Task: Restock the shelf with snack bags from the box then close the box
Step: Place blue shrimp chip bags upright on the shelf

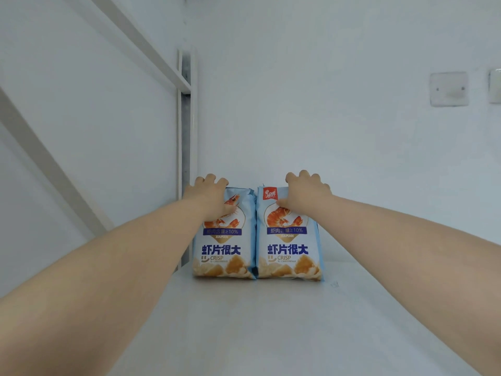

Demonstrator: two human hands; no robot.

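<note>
Mid-frame, my left hand (pixel 208 195) grips the left pale-blue shrimp-crisp bag (pixel 225 253) up top. Right hand (pixel 306 194) grips the right pale-blue bag (pixel 288 253).

pale-blue snack bags (pixel 256 240) w/ orange prawns, white shelf (pixel 271 321)

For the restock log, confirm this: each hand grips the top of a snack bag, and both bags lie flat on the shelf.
Not flat: in the head view the left bag and right bag stand upright on the shelf. The left hand and right hand do each grip a bag's top.
</note>
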